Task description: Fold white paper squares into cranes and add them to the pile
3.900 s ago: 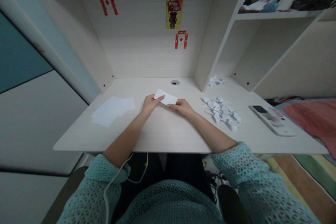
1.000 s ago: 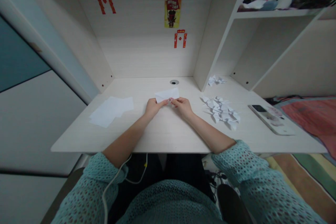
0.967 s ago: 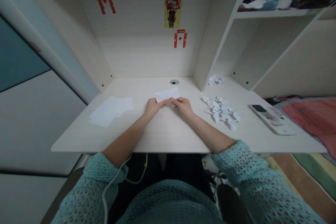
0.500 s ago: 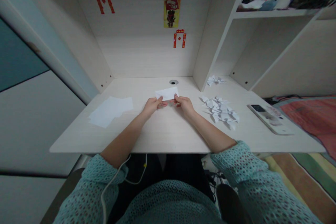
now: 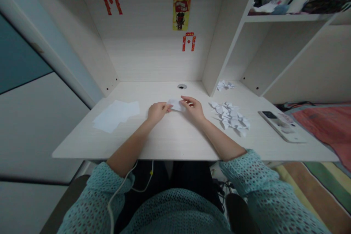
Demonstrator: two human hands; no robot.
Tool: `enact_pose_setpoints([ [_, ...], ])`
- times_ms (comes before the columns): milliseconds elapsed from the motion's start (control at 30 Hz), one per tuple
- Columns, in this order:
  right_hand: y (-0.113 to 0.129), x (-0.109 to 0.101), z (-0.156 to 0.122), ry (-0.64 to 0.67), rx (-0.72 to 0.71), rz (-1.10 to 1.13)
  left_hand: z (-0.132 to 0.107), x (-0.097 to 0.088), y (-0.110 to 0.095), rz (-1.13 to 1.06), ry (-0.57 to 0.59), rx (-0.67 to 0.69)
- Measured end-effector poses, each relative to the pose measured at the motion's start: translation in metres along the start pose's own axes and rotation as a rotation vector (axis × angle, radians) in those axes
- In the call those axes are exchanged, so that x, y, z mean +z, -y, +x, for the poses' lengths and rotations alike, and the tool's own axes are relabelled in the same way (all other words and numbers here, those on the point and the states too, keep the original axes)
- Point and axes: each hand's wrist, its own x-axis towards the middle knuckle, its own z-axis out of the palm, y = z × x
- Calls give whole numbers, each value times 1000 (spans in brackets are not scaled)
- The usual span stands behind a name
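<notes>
A small white sheet of paper point(image 5: 175, 104) is held between my two hands, just above the middle of the desk. My left hand point(image 5: 158, 112) pinches its left end between thumb and fingers. At the right end, my right hand point(image 5: 193, 107) has its thumb and fingertips closed on the paper's edge. To the left lie several flat white paper sheets point(image 5: 116, 115), overlapping. On the right is a heap of folded white paper pieces point(image 5: 231, 117), with a smaller cluster of them point(image 5: 225, 85) behind it by the upright panel.
A white phone-like slab with a dark patch point(image 5: 282, 126) lies at the desk's right. The upright divider point(image 5: 219, 62) rises behind the paper heap. A round cable hole point(image 5: 182, 86) is at the back. A white cable point(image 5: 117, 190) hangs by my left sleeve.
The paper has turned from a wide, near-level strip to a smaller-looking, tilted piece. My right hand's fingers have lifted and shifted over its right end; my left hand has barely moved.
</notes>
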Motion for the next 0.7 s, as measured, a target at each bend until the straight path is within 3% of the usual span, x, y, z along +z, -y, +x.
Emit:
enact_pose_setpoints([
  [167,2,-1,-6,66,-166,-257,-4,-2,-7,147,-123,31],
  [367,3,5,-7,203,32,-16,3,-6,-8,-79,-234,-13],
  [433,2,7,-6,167,97,57,4,-6,-8,-175,-253,-18],
  [500,0,8,-6,52,111,76,3,-3,-7,-205,-235,-38],
  [600,-1,7,-6,-94,41,2,-2,4,-8,-138,-154,-60],
  [700,1,7,-8,-96,-36,-80,-7,10,-11,-109,-71,19],
])
